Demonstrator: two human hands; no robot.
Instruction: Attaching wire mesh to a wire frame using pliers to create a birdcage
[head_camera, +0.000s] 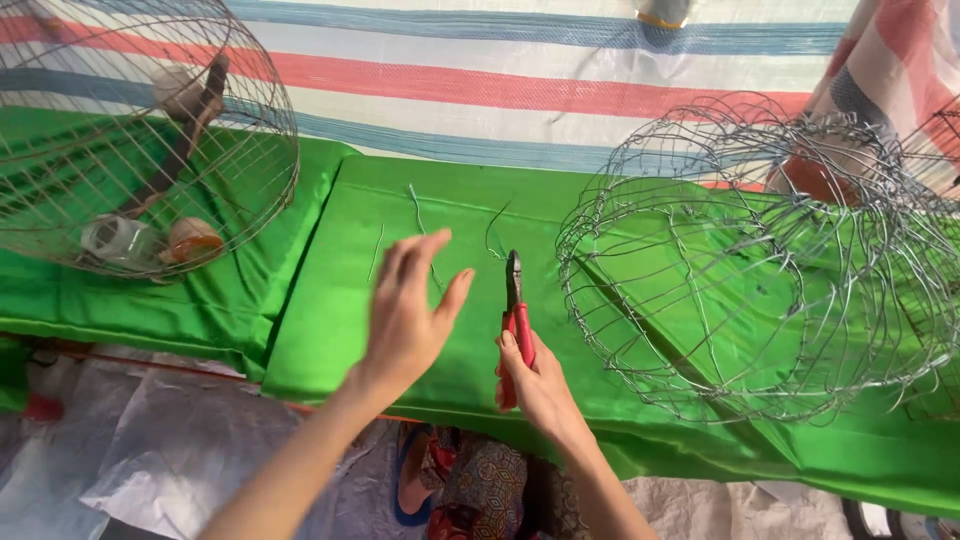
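My right hand grips the red handles of a pair of pliers, whose dark jaws point away from me over a green cloth-covered surface. My left hand hovers open beside the pliers, fingers spread, holding nothing. Thin cut wire pieces lie on the cloth just beyond it. A half-built round wire basket frame lies on its side to the right of the pliers, with loose wire ends sticking out.
A finished domed wire cage at the far left holds a perch and small cups. A striped tarpaulin lies behind the green cloth. Crumpled plastic sheeting covers the floor below.
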